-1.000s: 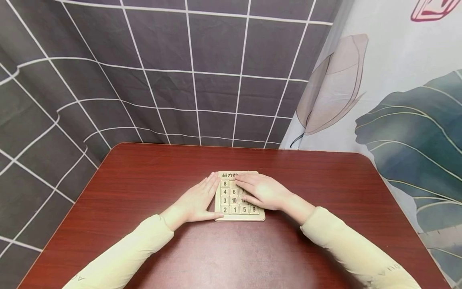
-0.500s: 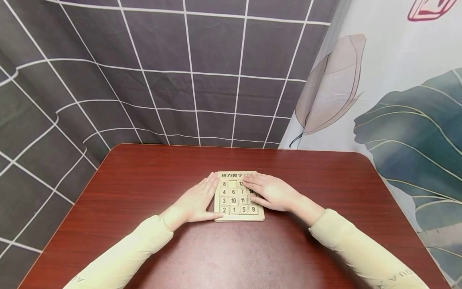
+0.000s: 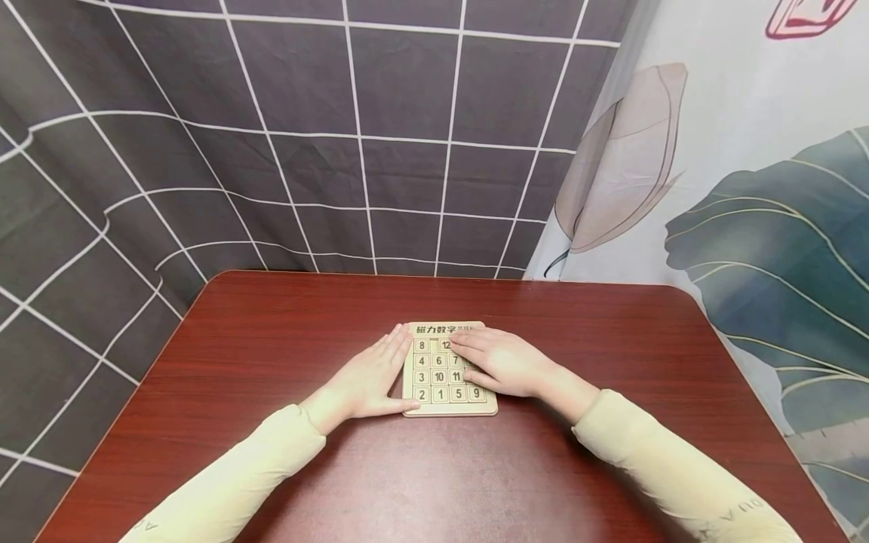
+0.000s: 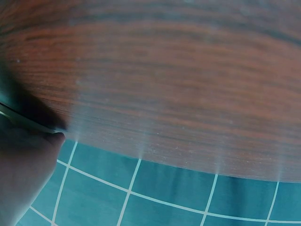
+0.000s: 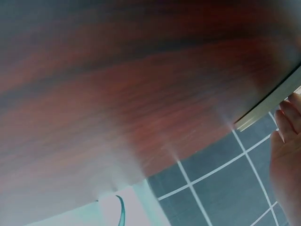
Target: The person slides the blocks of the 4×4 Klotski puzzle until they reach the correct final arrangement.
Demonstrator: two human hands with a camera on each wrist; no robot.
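A wooden number sliding puzzle point(image 3: 451, 409) lies flat on the table in the head view. My left hand point(image 3: 370, 379) rests along its left edge, fingers straight, thumb at the lower left corner. Over the puzzle's right side lies my right hand point(image 3: 505, 362), with extended fingertips at the 12 tile point(image 3: 445, 345) in the top row. A narrow gap shows between that tile and the 8 tile point(image 3: 422, 345). Several tiles on the right are hidden under the right hand. The right wrist view catches the puzzle's edge point(image 5: 265, 107) beside the fingers.
The dark red wooden table point(image 3: 305, 309) has rounded back corners. A grey curtain with white grid lines point(image 3: 407, 173) hangs behind it, and a pale curtain with leaf prints point(image 3: 733, 317) hangs at the right.
My right hand first shifted right, uncovering the 12 tile, then came back left. The 12 tile has slid partway left, narrowing the gap beside the 8. My left hand stays in place.
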